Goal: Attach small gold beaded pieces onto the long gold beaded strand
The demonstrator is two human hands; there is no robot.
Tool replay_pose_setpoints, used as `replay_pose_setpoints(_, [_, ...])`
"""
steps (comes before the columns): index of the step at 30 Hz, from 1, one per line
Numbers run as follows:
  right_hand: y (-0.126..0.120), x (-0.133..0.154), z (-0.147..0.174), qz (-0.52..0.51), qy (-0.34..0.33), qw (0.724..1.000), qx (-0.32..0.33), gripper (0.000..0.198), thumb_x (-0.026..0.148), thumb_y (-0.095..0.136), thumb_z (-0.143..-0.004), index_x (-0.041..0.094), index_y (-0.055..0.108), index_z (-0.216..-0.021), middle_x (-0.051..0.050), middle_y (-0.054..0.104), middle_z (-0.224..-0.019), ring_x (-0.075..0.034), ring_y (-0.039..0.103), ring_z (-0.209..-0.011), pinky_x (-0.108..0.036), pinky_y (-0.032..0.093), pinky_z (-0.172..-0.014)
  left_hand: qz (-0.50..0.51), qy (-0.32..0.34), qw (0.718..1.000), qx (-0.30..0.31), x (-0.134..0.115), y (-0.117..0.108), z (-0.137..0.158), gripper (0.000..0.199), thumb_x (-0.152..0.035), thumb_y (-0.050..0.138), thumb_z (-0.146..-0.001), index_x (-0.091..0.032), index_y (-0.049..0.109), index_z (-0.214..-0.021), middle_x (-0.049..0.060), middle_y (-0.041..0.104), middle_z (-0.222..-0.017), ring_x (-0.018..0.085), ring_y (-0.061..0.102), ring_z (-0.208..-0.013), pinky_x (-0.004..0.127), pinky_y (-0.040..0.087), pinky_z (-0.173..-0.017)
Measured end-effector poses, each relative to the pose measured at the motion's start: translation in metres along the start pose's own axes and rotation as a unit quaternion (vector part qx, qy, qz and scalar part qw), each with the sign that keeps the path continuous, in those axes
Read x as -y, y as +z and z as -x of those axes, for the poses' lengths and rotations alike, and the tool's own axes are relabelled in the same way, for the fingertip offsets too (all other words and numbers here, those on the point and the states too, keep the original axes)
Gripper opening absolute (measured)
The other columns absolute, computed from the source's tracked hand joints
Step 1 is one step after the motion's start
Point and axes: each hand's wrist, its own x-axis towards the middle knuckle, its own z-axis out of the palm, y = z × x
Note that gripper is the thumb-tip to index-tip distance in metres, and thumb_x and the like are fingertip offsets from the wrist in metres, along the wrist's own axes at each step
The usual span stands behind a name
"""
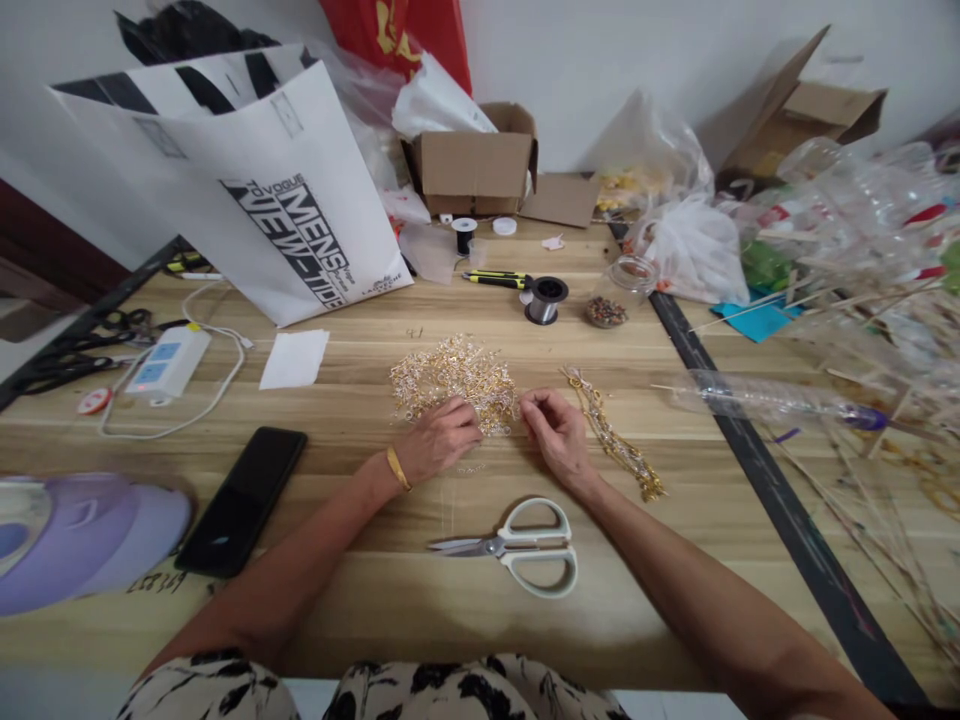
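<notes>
A loose heap of small gold and clear beads or chain pieces (450,370) lies on the wooden table. At its front edge my left hand (439,440), with a gold bracelet at the wrist, has its fingers curled down and together; what they hold, if anything, is hidden. Just right of the heap, my right hand (556,435) is closed in a pinch, and anything between thumb and finger is too small to make out. Beside that hand runs a bundle of gold and clear beaded strands (615,440). White-handled scissors (540,550) lie slightly spread between my forearms.
Left are a black phone (244,500), a white box with a cable (171,362), a paper piece (295,358) and a white bag (247,190). Behind the heap stand a wire spool (546,300), a cutter (496,279) and a bead jar (606,312). Plastic bottles and sticks crowd the right.
</notes>
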Motion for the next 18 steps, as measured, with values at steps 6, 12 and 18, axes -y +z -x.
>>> replay_pose_setpoints(6, [0.001, -0.0047, 0.0001, -0.016, 0.003, 1.0, 0.005, 0.022, 0.038, 0.054, -0.085, 0.016, 0.057, -0.081, 0.002, 0.049, -0.062, -0.009, 0.042, -0.052, -0.022, 0.034, -0.047, -0.046, 0.011, 0.999, -0.003, 0.0004, 0.0039, 0.0008, 0.023, -0.021, 0.043, -0.091, -0.014, 0.062, -0.08, 0.007, 0.056, -0.083, 0.019, 0.046, -0.086, 0.032, 0.042, -0.08])
replay_pose_setpoints(12, [0.0007, -0.0037, 0.0004, -0.012, 0.002, 1.0, 0.011, 0.021, 0.037, 0.054, -0.085, 0.017, 0.056, -0.081, 0.001, 0.048, -0.063, -0.01, 0.042, -0.053, -0.022, 0.034, -0.047, -0.044, -0.006, 0.999, -0.013, -0.0009, 0.0056, 0.001, 0.021, -0.021, 0.044, -0.09, -0.014, 0.061, -0.08, 0.007, 0.057, -0.081, 0.019, 0.049, -0.084, 0.032, 0.043, -0.08])
replay_pose_setpoints(18, [0.0017, -0.0033, 0.0007, -0.004, -0.003, 1.0, 0.018, 0.019, 0.034, 0.053, -0.086, 0.017, 0.056, -0.082, 0.001, 0.05, -0.064, -0.01, 0.043, -0.055, -0.022, 0.036, -0.049, 0.096, -0.079, 0.987, -0.103, 0.0004, 0.0049, -0.0015, 0.012, -0.013, 0.051, -0.084, -0.015, 0.061, -0.078, 0.006, 0.063, -0.082, 0.016, 0.056, -0.082, 0.029, 0.045, -0.078])
